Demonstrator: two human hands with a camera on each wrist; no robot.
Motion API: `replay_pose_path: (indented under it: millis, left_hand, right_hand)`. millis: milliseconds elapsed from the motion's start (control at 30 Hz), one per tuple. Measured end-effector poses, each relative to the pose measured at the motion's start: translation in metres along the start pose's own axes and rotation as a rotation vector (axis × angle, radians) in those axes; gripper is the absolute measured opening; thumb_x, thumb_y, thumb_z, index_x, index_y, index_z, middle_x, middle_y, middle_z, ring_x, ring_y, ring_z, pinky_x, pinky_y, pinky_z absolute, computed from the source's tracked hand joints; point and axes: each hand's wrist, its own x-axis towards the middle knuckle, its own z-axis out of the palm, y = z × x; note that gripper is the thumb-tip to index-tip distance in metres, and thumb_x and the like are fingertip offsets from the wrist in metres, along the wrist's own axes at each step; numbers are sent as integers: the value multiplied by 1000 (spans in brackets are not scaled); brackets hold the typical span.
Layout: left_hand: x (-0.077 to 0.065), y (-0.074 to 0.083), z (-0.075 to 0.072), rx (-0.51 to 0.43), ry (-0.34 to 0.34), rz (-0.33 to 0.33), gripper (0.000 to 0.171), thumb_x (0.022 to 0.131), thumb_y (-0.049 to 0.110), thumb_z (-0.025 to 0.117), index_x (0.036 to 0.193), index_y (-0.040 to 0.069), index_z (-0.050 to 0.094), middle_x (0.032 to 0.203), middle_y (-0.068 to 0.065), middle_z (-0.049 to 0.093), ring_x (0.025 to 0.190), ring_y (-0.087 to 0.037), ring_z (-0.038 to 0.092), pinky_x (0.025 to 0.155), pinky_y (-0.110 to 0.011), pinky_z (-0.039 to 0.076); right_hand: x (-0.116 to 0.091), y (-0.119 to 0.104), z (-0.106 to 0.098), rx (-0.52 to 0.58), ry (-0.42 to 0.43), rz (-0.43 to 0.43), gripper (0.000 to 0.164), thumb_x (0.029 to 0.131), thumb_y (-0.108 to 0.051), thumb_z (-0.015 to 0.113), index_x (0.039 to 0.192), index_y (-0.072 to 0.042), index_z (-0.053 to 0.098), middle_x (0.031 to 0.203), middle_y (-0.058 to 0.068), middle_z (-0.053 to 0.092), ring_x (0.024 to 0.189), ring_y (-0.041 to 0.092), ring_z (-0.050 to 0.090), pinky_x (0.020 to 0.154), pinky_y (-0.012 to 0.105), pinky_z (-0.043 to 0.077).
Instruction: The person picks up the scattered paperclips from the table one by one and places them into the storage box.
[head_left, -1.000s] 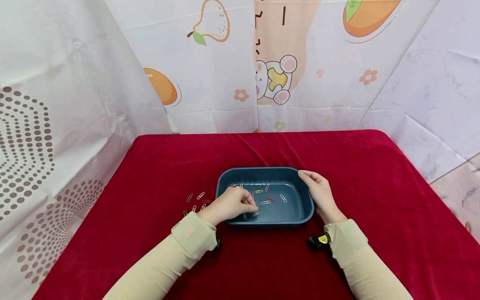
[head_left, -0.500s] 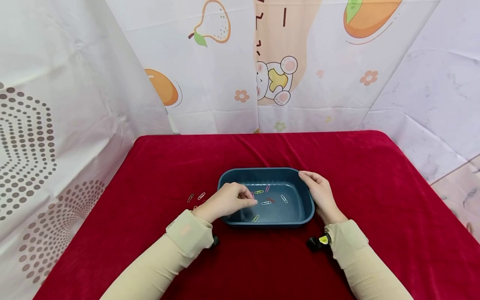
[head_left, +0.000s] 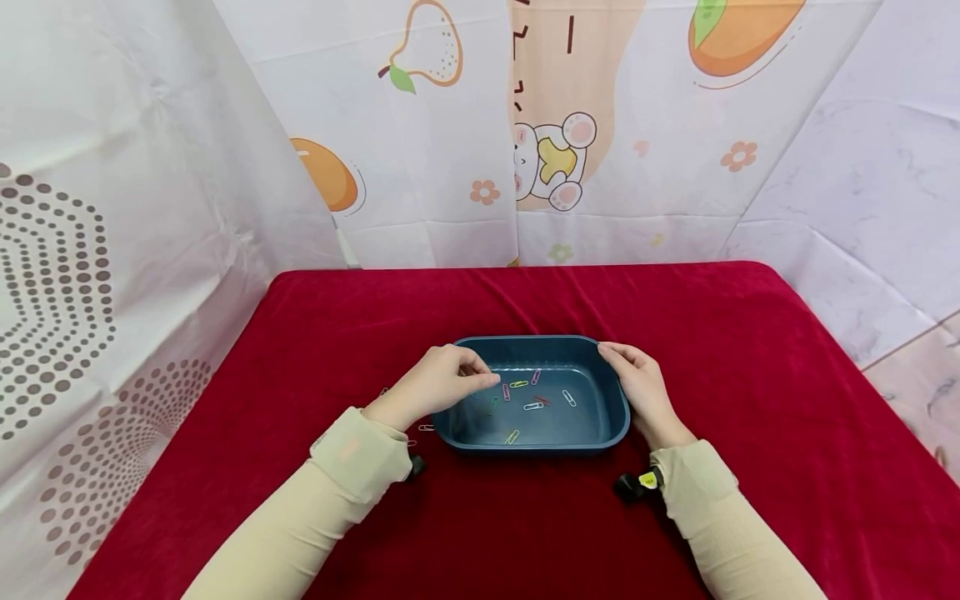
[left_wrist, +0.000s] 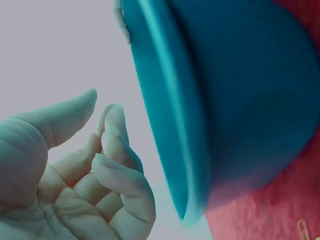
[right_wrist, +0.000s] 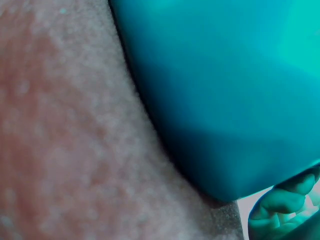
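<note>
A dark blue rectangular tray (head_left: 536, 450) sits on the cloth, with several coloured paper clips on its floor, among them a white clip (head_left: 569, 398) and a yellow clip (head_left: 512, 437). My left hand (head_left: 435, 382) hovers over the tray's left rim. In the left wrist view, that hand (left_wrist: 95, 185) has relaxed, bent fingers, a gap at the thumb and nothing held. My right hand (head_left: 643, 387) grips the tray's right rim near the far corner, thumb on the edge. The right wrist view shows its curled fingers (right_wrist: 280, 210) against the tray wall (right_wrist: 225, 100).
Red velvet cloth (head_left: 360, 325) covers the table. Left of the tray lie more paper clips, including a pale clip (head_left: 426, 427), others hidden under my left arm. Printed curtains (head_left: 420, 167) hang behind and at both sides.
My left hand has let go of a yellow paper clip in the tray, then drawn up and left towards the rim, uncovering more clips. My right hand keeps its hold.
</note>
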Motion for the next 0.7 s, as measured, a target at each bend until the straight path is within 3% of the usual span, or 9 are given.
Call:
replay_pose_path:
  millis: [400, 567, 700]
  left_hand:
    - [-3, -5, -32, 4, 58, -33, 25, 93, 36, 68, 104, 14, 73, 102, -2, 70, 93, -20, 61, 78, -31, 55]
    - [-5, -14, -41, 6, 98, -64, 27, 93, 37, 67, 107, 14, 72, 108, -5, 69, 92, -22, 61, 77, -32, 55]
    - [-7, -22, -44, 19, 124, -82, 28, 94, 38, 66, 108, 14, 71, 110, -5, 69, 98, -23, 60, 84, -37, 54]
  right_hand:
    - [0, -1, -1, 12, -2, 13, 51, 99, -36, 59, 138, -3, 54, 93, -24, 67, 88, -3, 63, 78, 14, 52]
    - [-1, -1, -1, 11, -3, 4, 50, 98, -38, 60, 135, -3, 57, 93, -23, 68, 86, -2, 64, 77, 15, 53]
    - [-1, -2, 0, 7, -2, 3, 50, 98, -38, 60, 135, -4, 57, 93, -23, 68, 87, -2, 63, 77, 15, 53]
